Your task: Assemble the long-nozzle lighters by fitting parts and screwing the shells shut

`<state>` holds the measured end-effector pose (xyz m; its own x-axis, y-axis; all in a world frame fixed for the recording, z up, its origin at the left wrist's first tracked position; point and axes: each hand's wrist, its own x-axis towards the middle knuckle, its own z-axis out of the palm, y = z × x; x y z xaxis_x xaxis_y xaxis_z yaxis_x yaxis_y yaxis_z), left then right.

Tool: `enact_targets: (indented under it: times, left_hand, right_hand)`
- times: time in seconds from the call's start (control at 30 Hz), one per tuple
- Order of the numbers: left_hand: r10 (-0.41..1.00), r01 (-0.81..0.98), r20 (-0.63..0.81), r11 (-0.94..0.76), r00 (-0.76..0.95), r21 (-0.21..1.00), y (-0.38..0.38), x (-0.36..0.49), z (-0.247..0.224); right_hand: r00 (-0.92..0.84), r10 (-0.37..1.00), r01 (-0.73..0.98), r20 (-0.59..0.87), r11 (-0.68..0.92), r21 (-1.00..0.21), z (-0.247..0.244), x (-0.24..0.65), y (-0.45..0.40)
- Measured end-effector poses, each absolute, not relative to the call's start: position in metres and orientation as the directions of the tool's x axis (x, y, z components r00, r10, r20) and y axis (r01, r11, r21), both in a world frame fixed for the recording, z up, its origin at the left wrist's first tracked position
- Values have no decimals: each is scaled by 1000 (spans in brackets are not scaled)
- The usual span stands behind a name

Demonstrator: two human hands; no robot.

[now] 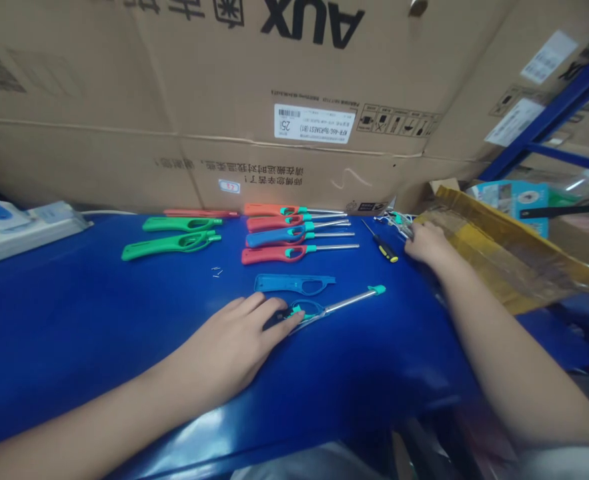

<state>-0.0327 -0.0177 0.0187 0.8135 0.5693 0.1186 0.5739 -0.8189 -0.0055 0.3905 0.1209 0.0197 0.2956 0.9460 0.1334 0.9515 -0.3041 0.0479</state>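
My left hand point(239, 337) lies over a long-reach lighter point(351, 301) on the blue table, its fingers closed round the handle and thumb beside the teal trigger part. Its handle shell is opened, and a metal tube with a teal tip points right. Just behind it lies a loose blue shell half point(294, 283). My right hand point(431, 247) reaches to the back right, fingers closed at a small pile of metal and teal parts point(397, 219). What sits between those fingers is hidden. A yellow-black screwdriver point(387, 250) lies left of this hand.
Several lighters point(279, 254) in red, orange and blue lie in a row behind. Green handle shells point(169, 245) and small pins point(217, 272) are to the left. A power strip point(29, 230), a large carton point(224, 87) and a yellow-taped carton point(504, 253) border the table.
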Motion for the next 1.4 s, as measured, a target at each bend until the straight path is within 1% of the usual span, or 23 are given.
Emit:
enact_targets:
  times: [0.13, 0.4, 0.57, 0.67, 0.83, 0.93, 1.03, 1.1, 1.2, 1.27, 1.3, 1.37, 1.4]
  left_hand:
    - [575, 577, 126, -816, 808, 27, -15, -33, 19]
    - [564, 562, 148, -825, 812, 60, -13, -34, 21]
    - [568, 564, 139, -823, 811, 71, -13, -34, 21]
    - [567, 562, 133, -824, 813, 76, -13, -34, 21]
    - [566, 560, 124, -824, 815, 82, -12, -35, 20]
    - [563, 556, 125, -827, 817, 85, -11, -35, 20]
    - [561, 553, 132, -828, 817, 94, -11, -35, 20]
    - [562, 551, 139, -827, 816, 110, -10, -35, 20]
    - [578, 555, 153, -814, 801, 171, -11, -34, 21]
    - [607, 559, 195, -790, 771, 251, -12, -33, 24]
    - [629, 557, 230, -770, 742, 310, -12, -32, 26]
    - [697, 536, 298, -701, 652, 470, -14, -29, 30]
    - [743, 512, 310, -646, 593, 567, -14, -27, 32]
  right_hand:
    - [337, 934, 938, 119, -344, 39, 15, 397, 126]
    - [382, 910, 923, 161, -386, -11, 13, 401, 133]
    - [367, 918, 930, 150, -366, -37, 16, 399, 130]
    - [326, 930, 945, 167, -322, -53, 19, 393, 125]
    - [177, 968, 984, 179, -170, -52, 19, 382, 120]
    - [137, 971, 990, 193, -127, -63, 16, 379, 120]
    - [116, 962, 991, 248, -95, -95, 15, 380, 120]
    - [99, 946, 990, 310, -63, -125, 17, 379, 119]
    - [33, 898, 984, 439, 47, -171, 28, 369, 114]
    - [-53, 861, 967, 505, 170, -187, 38, 355, 108]
    - [-103, 845, 953, 525, 235, -191, 42, 344, 103]
    - [-236, 806, 903, 543, 389, -184, 50, 318, 90]
    - [-378, 729, 821, 571, 549, -156, 52, 303, 82]
